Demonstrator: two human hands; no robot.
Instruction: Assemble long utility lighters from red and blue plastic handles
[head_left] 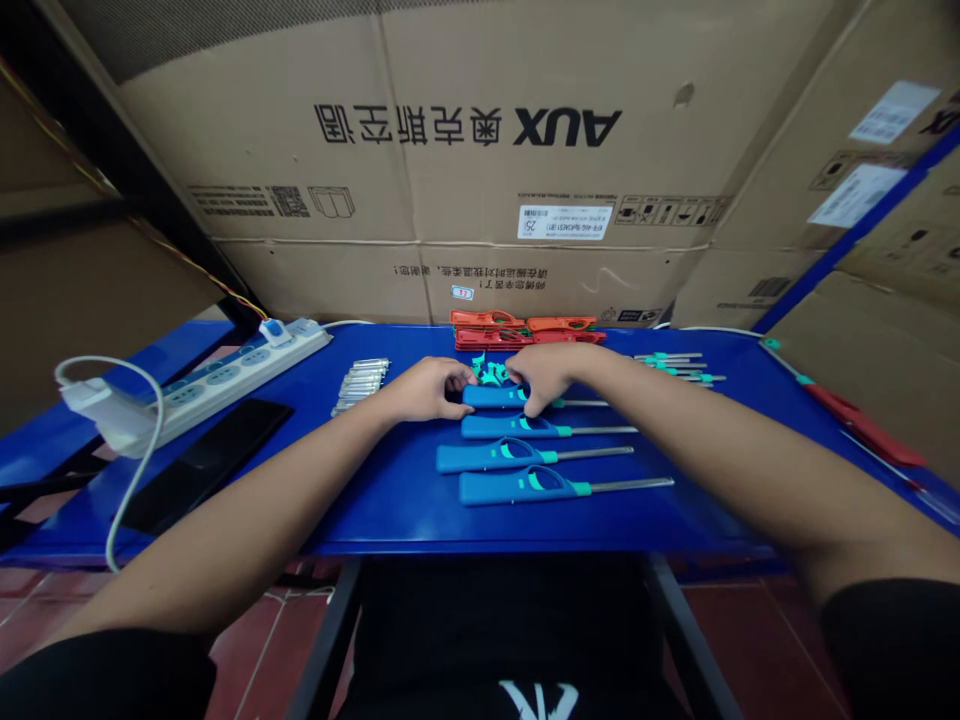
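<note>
Four blue lighters lie in a column on the blue desk point(390, 525), butt ends to the left and metal barrels to the right. Both hands are at the far lighter point(489, 397).

The left hand point(424, 390) is at its butt: the thumb touches the near edge, the forefinger is on the far edge, and the fingers point(456, 410) grasp that end between them. The right hand point(546, 374) arches over the loop part from the far right. Its thumb comes down across the near edge and its bent fingertips are by the far edge, so the body lies beneath and between them; whether they grip it or a small part, I cannot tell. The barrel runs out to the right under the right wrist.

Just beyond the far lighter, beside the right fingertips, is a heap of teal bits point(491, 374), with red cases point(491, 338) stacked behind it. The second lighter point(487, 428) lies just nearer than the hands, apart from the left fingers; the third lighter point(469, 459) and the near lighter point(487, 488) follow. Metal cylinders point(364, 380) lie left of the left hand, and teal-ended rods point(682, 367) lie beyond the right forearm.
</note>
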